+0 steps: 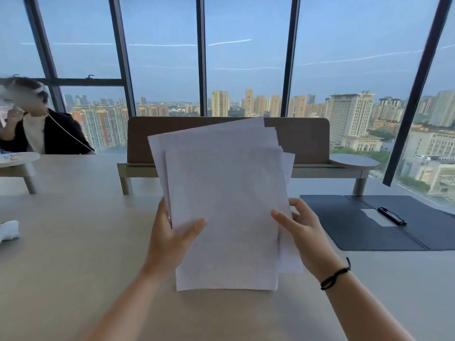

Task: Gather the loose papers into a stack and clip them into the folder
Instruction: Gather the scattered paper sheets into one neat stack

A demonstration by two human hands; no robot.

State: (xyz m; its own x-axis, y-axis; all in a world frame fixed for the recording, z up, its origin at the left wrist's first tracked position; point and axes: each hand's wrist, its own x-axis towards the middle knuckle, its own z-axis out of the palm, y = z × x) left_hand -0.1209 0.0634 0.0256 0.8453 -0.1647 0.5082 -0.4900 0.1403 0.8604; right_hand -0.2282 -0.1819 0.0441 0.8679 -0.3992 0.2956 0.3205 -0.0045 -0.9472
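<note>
- Beige table [73,242] before floor-to-ceiling windows [246,57].
- Papers [226,205] held upright above the table, edges uneven.
- Left hand [170,239] grips their left edge, thumb in front.
- Right hand [305,232] grips the right edge.
- Dark folder [357,227] lies open at right, clip [391,216] on it.
</note>
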